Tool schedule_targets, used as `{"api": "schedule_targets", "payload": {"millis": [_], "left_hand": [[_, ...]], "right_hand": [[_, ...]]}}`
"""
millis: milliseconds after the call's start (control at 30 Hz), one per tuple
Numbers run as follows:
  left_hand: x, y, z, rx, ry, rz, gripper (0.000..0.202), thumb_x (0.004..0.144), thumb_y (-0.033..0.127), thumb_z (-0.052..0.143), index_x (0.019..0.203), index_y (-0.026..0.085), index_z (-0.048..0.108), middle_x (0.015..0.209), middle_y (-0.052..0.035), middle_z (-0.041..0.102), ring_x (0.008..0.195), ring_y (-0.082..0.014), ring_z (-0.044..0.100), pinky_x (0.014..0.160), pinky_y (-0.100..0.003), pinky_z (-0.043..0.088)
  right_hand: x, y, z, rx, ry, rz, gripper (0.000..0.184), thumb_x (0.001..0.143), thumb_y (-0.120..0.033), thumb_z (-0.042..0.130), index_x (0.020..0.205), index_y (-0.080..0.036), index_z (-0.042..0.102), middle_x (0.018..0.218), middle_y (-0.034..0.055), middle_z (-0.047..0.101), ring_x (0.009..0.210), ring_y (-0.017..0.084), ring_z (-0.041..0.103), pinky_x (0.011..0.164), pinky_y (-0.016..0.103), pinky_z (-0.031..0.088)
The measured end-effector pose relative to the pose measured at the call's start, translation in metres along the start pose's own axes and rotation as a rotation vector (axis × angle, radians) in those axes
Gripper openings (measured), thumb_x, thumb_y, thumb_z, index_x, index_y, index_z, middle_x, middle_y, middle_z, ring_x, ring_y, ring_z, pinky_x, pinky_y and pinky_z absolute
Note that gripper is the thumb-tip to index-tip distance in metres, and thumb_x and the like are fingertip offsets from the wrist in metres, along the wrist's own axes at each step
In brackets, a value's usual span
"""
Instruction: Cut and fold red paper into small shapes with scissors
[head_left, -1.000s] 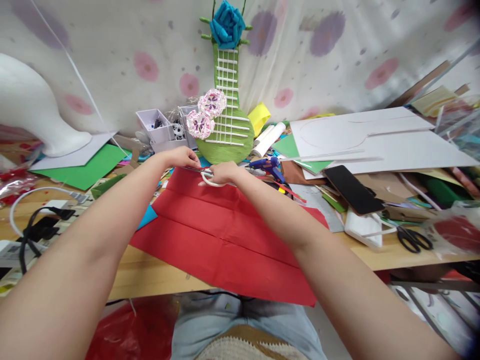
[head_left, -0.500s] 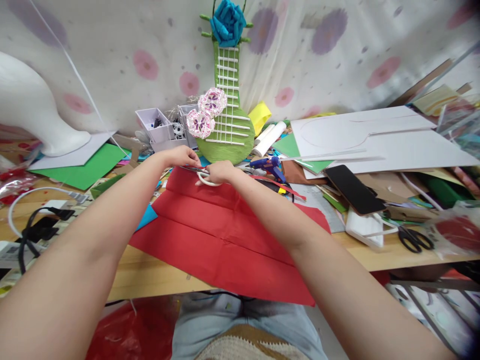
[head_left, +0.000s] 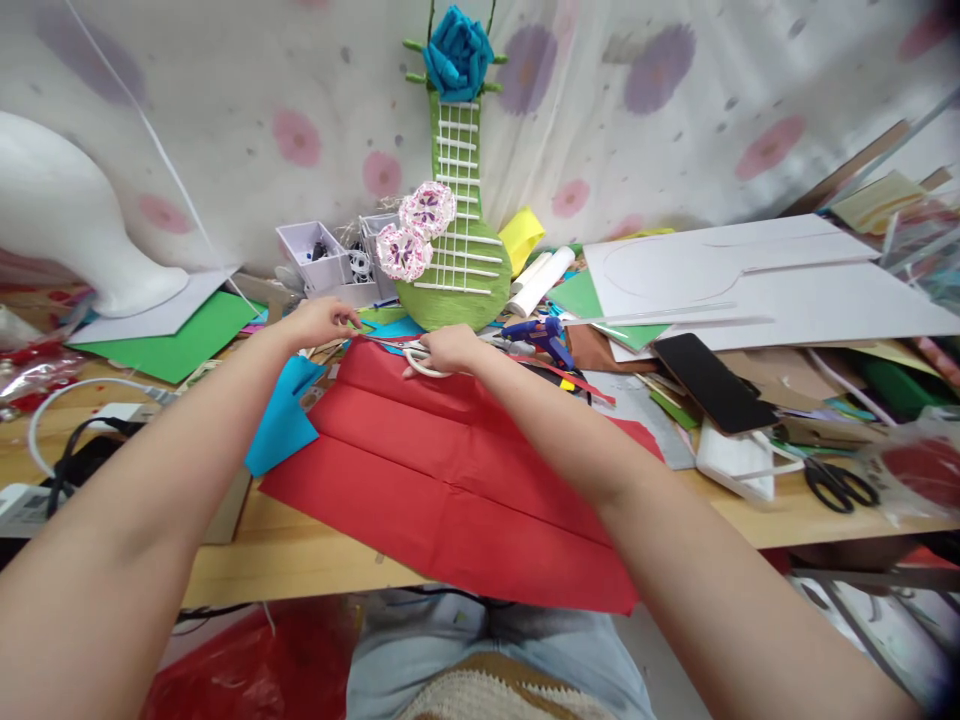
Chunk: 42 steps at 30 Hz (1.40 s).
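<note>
My right hand [head_left: 450, 350] is closed around the white handles of a pair of scissors [head_left: 420, 358]. The blades point left along the far edge of a large creased red sheet [head_left: 450, 440], perhaps paper or cloth. Just beyond the blade tips is my left hand [head_left: 324, 322], its fingers curled together at the sheet's far left corner. What lies between those fingers is too small to make out. The red sheet covers the middle of the wooden table [head_left: 300, 565] and hangs over its front edge. A blue sheet [head_left: 281, 420] sits under my left forearm.
Behind my hands stands a green guitar-shaped craft [head_left: 450, 290] with a blue flower. A blue glue gun [head_left: 540, 335], a black phone [head_left: 712, 382], black-handled scissors [head_left: 840, 485] and white board [head_left: 787, 290] are on the right. A white mannequin form [head_left: 82, 230] and cables are left.
My left hand has moved left, away from the scissors, uncovering more of the blue sheet. My right hand has stayed in nearly the same place, and more of the scissor blades shows.
</note>
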<state>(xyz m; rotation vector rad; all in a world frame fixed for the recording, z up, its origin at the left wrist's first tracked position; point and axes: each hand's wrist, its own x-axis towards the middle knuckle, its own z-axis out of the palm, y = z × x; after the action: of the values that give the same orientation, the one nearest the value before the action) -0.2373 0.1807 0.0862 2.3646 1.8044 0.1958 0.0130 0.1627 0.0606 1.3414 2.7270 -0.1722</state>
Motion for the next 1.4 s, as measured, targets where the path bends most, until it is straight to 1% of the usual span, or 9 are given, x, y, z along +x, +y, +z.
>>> {"api": "schedule_targets", "payload": {"millis": [133, 333, 667, 867, 967, 1133, 1267, 1333, 1400], "left_hand": [[-0.003, 0.006, 0.0, 0.067, 0.015, 0.082, 0.019, 0.068, 0.034, 0.062, 0.078, 0.023, 0.073, 0.082, -0.0031, 0.061, 0.079, -0.0189, 0.055, 0.073, -0.027, 0.038], [0.001, 0.007, 0.0, 0.084, -0.004, 0.091, 0.015, 0.068, 0.031, 0.061, 0.075, 0.024, 0.073, 0.081, -0.002, 0.062, 0.078, -0.0182, 0.056, 0.074, -0.026, 0.038], [0.001, 0.0, -0.005, 0.048, 0.041, -0.01, 0.014, 0.066, 0.031, 0.063, 0.073, 0.023, 0.072, 0.078, -0.0024, 0.065, 0.075, -0.0191, 0.058, 0.069, -0.026, 0.039], [-0.003, 0.002, -0.009, 0.053, 0.03, -0.021, 0.013, 0.064, 0.033, 0.065, 0.069, 0.023, 0.072, 0.082, -0.0031, 0.066, 0.079, -0.0206, 0.059, 0.072, -0.027, 0.04], [-0.006, 0.001, -0.012, 0.017, 0.039, -0.071, 0.014, 0.065, 0.035, 0.065, 0.069, 0.023, 0.071, 0.08, -0.003, 0.066, 0.078, -0.021, 0.059, 0.071, -0.027, 0.04], [-0.018, -0.003, 0.003, -0.212, 0.161, -0.226, 0.032, 0.062, 0.036, 0.067, 0.089, 0.02, 0.07, 0.079, -0.0019, 0.064, 0.073, -0.0187, 0.059, 0.069, -0.027, 0.044], [-0.029, 0.005, 0.032, -0.646, 0.201, -0.323, 0.062, 0.052, 0.028, 0.073, 0.112, 0.017, 0.059, 0.087, -0.0029, 0.065, 0.075, -0.0168, 0.06, 0.066, -0.026, 0.047], [-0.031, 0.011, 0.043, -0.829, 0.219, -0.378, 0.064, 0.053, 0.026, 0.074, 0.114, 0.016, 0.056, 0.08, -0.0028, 0.065, 0.067, -0.0153, 0.059, 0.062, -0.026, 0.046], [-0.03, 0.016, 0.051, -0.906, 0.254, -0.419, 0.059, 0.054, 0.025, 0.074, 0.109, 0.015, 0.057, 0.074, -0.0023, 0.064, 0.06, -0.0137, 0.057, 0.058, -0.026, 0.044]], "right_hand": [[-0.002, -0.002, -0.001, -0.023, 0.009, 0.006, 0.076, 0.069, -0.083, 0.038, 0.099, -0.018, 0.066, 0.1, 0.0138, 0.068, 0.094, 0.029, 0.064, 0.071, 0.032, 0.045], [0.0, 0.001, 0.001, -0.02, 0.012, 0.009, 0.071, 0.072, -0.079, 0.041, 0.1, -0.019, 0.066, 0.102, 0.0135, 0.068, 0.096, 0.029, 0.063, 0.073, 0.031, 0.045], [0.002, -0.004, -0.003, 0.028, 0.014, 0.005, 0.075, 0.069, -0.083, 0.04, 0.101, -0.021, 0.065, 0.103, 0.0122, 0.068, 0.097, 0.029, 0.063, 0.075, 0.033, 0.045], [0.0, -0.008, -0.008, 0.031, -0.019, 0.011, 0.076, 0.067, -0.083, 0.042, 0.106, -0.021, 0.063, 0.107, 0.012, 0.067, 0.099, 0.029, 0.062, 0.078, 0.033, 0.045], [0.0, -0.009, -0.009, 0.025, -0.02, 0.019, 0.077, 0.068, -0.082, 0.043, 0.108, -0.02, 0.063, 0.107, 0.0126, 0.067, 0.1, 0.029, 0.062, 0.078, 0.032, 0.045], [0.002, -0.003, -0.007, 0.086, -0.046, 0.042, 0.076, 0.068, -0.083, 0.04, 0.108, -0.023, 0.063, 0.108, 0.0101, 0.067, 0.1, 0.028, 0.061, 0.077, 0.03, 0.044], [0.001, 0.006, -0.006, 0.163, -0.096, 0.049, 0.077, 0.068, -0.084, 0.039, 0.11, -0.024, 0.062, 0.109, 0.0086, 0.067, 0.098, 0.026, 0.062, 0.075, 0.028, 0.044], [-0.001, 0.009, -0.006, 0.179, -0.112, 0.043, 0.077, 0.068, -0.084, 0.039, 0.11, -0.024, 0.062, 0.109, 0.0081, 0.067, 0.098, 0.026, 0.062, 0.074, 0.028, 0.044], [-0.003, 0.011, -0.006, 0.183, -0.114, 0.034, 0.075, 0.07, -0.083, 0.038, 0.111, -0.024, 0.061, 0.11, 0.0079, 0.066, 0.099, 0.026, 0.062, 0.075, 0.028, 0.044]]}}
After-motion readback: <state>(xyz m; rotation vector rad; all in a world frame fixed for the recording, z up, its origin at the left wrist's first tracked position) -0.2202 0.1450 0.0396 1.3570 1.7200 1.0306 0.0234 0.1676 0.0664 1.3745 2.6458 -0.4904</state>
